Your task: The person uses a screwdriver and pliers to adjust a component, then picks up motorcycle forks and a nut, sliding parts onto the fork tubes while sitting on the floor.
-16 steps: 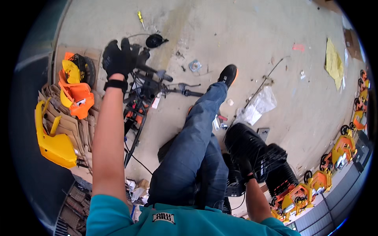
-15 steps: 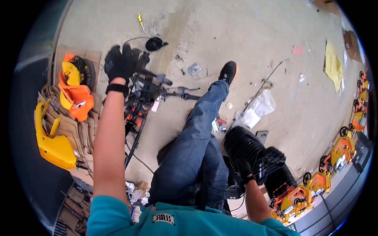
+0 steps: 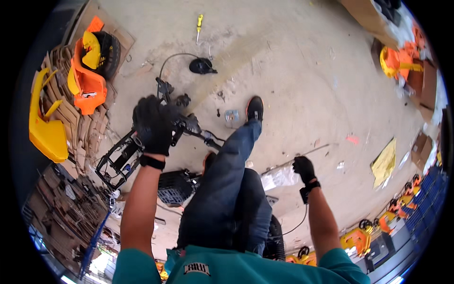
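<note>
My left hand (image 3: 155, 125), in a black glove, is closed over the handlebar (image 3: 187, 124) of a small black vehicle frame (image 3: 120, 158). The palm hides the exact spot it grips. Bare metal tubes of the frame stick out to the left beneath my wrist. A cable loops from the handlebar to a round black part (image 3: 202, 65) on the floor. Away to the right, my right hand (image 3: 304, 169), also gloved, is a loose fist above the floor near a clear plastic bag (image 3: 280, 179). Nothing shows in its fingers. A wire hangs from that wrist.
A yellow screwdriver (image 3: 199, 26) lies far ahead. Flattened cardboard (image 3: 78, 125), orange body panels (image 3: 90, 94) and a yellow panel (image 3: 49, 137) are piled left. By my legs sit a black slatted crate (image 3: 175, 189) and a thin rod (image 3: 307, 154). Yellow vehicles (image 3: 357, 239) line the right.
My right hand has left the black ribbed part and moved forward and right. My left hand is lower in view, and the frame now appears tilted toward the left. The view has shifted.
</note>
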`<control>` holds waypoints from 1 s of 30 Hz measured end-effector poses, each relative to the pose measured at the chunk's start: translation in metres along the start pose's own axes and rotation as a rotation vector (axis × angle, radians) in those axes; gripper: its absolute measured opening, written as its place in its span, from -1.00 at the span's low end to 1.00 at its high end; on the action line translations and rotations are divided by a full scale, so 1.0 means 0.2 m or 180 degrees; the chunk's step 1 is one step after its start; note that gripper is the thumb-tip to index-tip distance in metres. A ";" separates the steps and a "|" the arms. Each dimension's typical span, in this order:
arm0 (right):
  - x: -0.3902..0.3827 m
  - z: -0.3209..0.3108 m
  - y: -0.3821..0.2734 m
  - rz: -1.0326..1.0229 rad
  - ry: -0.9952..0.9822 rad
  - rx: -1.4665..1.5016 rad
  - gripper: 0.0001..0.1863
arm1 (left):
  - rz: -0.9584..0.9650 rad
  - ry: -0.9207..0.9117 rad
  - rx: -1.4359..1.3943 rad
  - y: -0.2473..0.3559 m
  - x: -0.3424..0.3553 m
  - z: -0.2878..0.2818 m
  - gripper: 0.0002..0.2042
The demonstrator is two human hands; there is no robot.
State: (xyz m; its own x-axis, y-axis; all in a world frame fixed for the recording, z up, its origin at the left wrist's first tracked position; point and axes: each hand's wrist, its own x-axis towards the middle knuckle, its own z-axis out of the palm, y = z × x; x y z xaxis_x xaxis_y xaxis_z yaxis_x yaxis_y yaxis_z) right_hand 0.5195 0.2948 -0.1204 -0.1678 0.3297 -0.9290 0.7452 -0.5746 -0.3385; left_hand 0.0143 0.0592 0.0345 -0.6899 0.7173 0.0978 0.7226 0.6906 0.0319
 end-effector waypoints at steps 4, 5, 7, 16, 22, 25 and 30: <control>0.38 -0.18 -0.64 -0.0827 0.0011 -0.1193 -0.65 | -0.0394 -0.0156 -0.0156 0.03 -0.05 0.02 -0.76; 0.46 -0.17 -0.82 -0.0901 0.0019 -0.1818 -0.65 | -0.0447 -0.0060 -0.0152 0.03 -0.06 0.02 -0.76; 0.75 -0.25 -1.06 -0.1410 0.0064 -0.3388 -0.58 | -0.0519 0.0061 -0.0146 0.05 -0.04 0.03 -0.76; 1.13 0.69 -2.17 -0.2899 -0.0389 -0.4309 -0.66 | -0.1408 -0.0205 -0.0624 0.08 -0.05 -0.06 -0.68; 1.63 1.36 -2.49 -0.3543 -0.0655 -0.4943 -0.69 | -0.2391 -0.0701 -0.0900 0.09 0.08 -0.10 -0.58; 1.79 1.76 -2.62 -0.3488 -0.0702 -0.5430 -0.64 | -0.3027 -0.0857 -0.0761 0.06 0.17 -0.11 -0.58; 2.01 2.21 -2.73 -0.3936 -0.0660 -0.6018 -0.62 | -0.3540 -0.1058 -0.0590 0.05 0.19 -0.05 -0.62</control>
State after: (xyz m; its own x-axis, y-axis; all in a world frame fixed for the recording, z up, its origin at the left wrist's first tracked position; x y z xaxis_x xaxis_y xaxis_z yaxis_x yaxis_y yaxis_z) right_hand -0.2399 0.4098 -0.3749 -0.8284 -0.2789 -0.4857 -0.2001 0.9574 -0.2083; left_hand -0.0036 0.0930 0.0492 -0.9031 -0.2641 -0.3386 -0.3083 0.9477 0.0830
